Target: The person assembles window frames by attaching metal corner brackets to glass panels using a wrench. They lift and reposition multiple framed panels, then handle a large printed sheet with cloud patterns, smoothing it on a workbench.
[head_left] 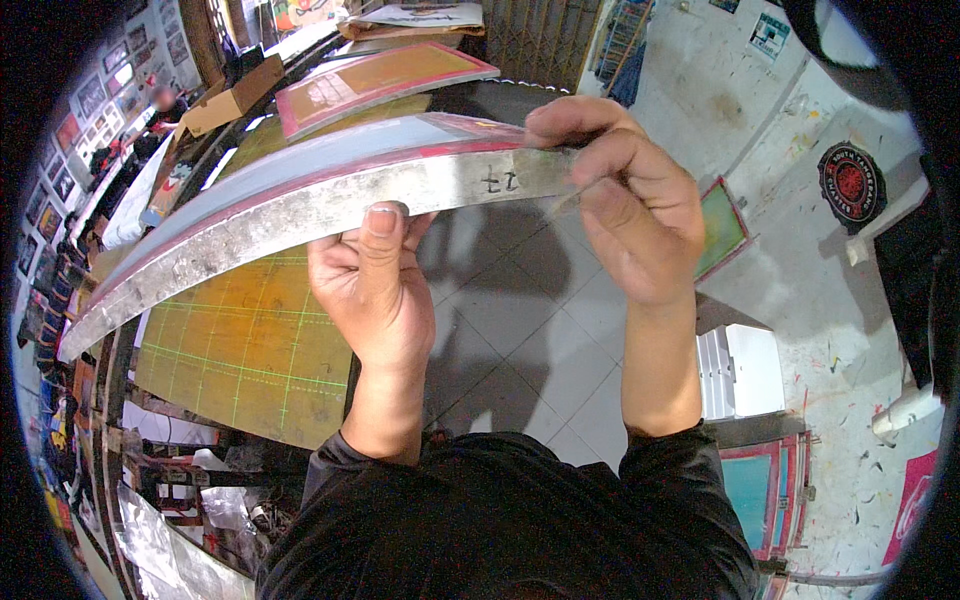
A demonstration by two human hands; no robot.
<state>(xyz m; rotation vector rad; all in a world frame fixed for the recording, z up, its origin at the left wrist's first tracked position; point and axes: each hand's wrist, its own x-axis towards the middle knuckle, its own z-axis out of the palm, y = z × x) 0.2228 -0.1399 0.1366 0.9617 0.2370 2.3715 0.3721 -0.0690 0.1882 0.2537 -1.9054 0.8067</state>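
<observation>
I hold a screen printing frame [250,225] up in front of me, tilted so its silvery metal side faces me. Pale mesh with a pink-red border shows along its top. My left hand [375,285] grips the lower edge near the middle, thumb on the metal side and fingers underneath. At the frame's right end, the fingers of my right hand [640,205] are curled around the corner, thumb below. A small pale sliver by that thumb is too unclear to name.
Below the frame at left lies a yellow-brown board [240,345] with a green grid. Another pink-bordered screen [390,85] rests on the bench beyond, near a cardboard box [235,97]. To the right stand a white drawer unit [755,370], stacked screens [750,500] and a green screen [722,232].
</observation>
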